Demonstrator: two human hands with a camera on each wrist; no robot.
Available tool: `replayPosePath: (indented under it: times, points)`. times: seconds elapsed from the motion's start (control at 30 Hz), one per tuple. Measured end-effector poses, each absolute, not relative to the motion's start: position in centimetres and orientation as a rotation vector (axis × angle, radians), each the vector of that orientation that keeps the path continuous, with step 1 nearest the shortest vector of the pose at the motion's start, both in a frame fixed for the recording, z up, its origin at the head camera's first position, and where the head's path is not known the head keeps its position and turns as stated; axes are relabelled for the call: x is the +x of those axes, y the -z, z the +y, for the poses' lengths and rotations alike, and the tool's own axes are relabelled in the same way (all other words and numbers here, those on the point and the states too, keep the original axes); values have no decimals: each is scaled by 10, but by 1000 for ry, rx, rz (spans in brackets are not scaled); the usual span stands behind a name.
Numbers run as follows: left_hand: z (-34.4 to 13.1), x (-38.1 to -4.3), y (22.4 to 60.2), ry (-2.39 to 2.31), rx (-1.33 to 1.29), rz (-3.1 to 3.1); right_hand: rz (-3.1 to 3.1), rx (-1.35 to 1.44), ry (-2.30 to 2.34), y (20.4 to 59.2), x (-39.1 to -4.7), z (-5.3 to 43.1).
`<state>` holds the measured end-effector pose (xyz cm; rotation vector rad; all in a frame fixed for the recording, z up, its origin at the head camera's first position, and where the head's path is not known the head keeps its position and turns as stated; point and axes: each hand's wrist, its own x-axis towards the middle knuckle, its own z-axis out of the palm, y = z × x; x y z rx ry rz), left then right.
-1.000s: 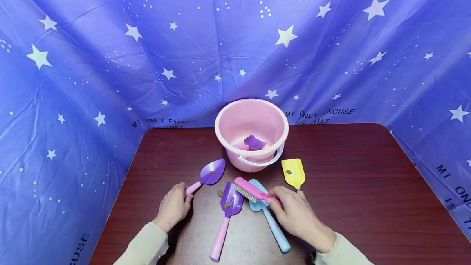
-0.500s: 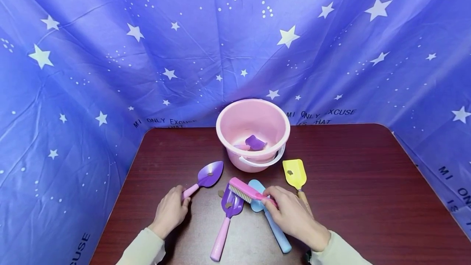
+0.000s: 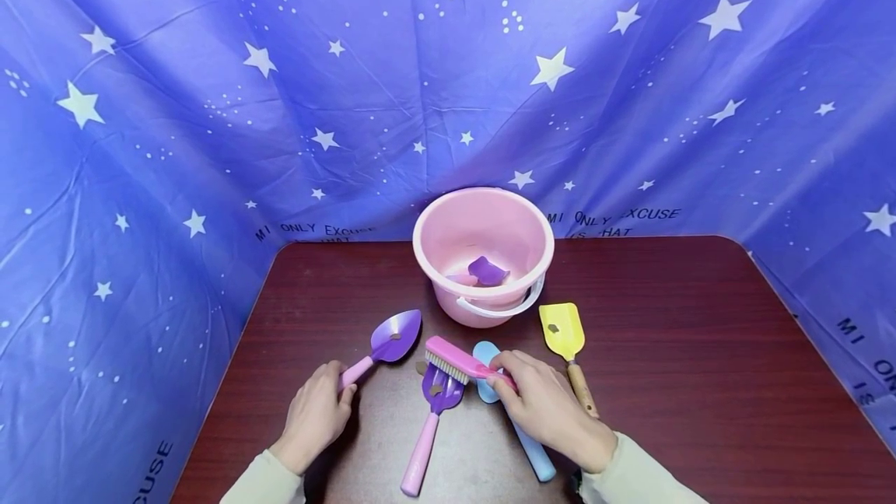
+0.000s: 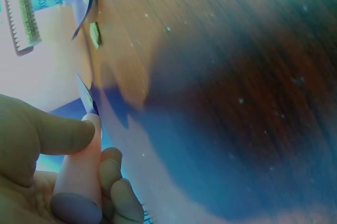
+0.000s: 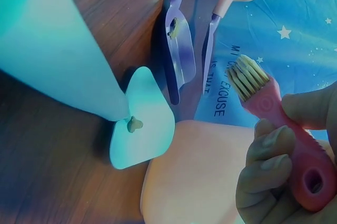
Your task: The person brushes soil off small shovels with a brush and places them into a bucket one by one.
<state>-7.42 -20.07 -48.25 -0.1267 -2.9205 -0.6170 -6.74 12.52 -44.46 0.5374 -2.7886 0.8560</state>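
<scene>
My left hand [image 3: 313, 414] grips the pink handle of a purple trowel [image 3: 396, 335], whose pointed blade carries a small brown piece. In the left wrist view the thumb presses on the trowel handle [image 4: 81, 168]. My right hand [image 3: 549, 407] holds a pink brush [image 3: 442, 348] by its handle, bristles facing down. The brush head overlaps the blade of a second purple shovel [image 3: 420, 453], which lies between the hands with a brown piece on it. Beneath the right hand lies a light blue shovel [image 3: 533, 453]; its blade [image 5: 152, 139] bears a brown piece in the right wrist view.
A pink bucket [image 3: 420, 255] with a white handle stands behind the tools, holding another purple shovel [image 3: 488, 271]. At its right lies a yellow shovel [image 3: 562, 321] with a wooden handle. A brown piece [image 3: 421, 368] shows beside the middle shovel. Starry blue cloth [image 3: 350, 99] surrounds the table.
The left hand has drawn the trowel a little left and nearer. The right hand has carried the brush left over the middle purple shovel, uncovering the yellow shovel's wooden handle.
</scene>
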Motion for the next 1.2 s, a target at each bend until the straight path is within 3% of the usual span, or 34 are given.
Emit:
replayPosePath:
  times: [1.2]
  points:
    - [-202,-56,467,603,-141,-2870,-2732,620,-890,442,-73,102]
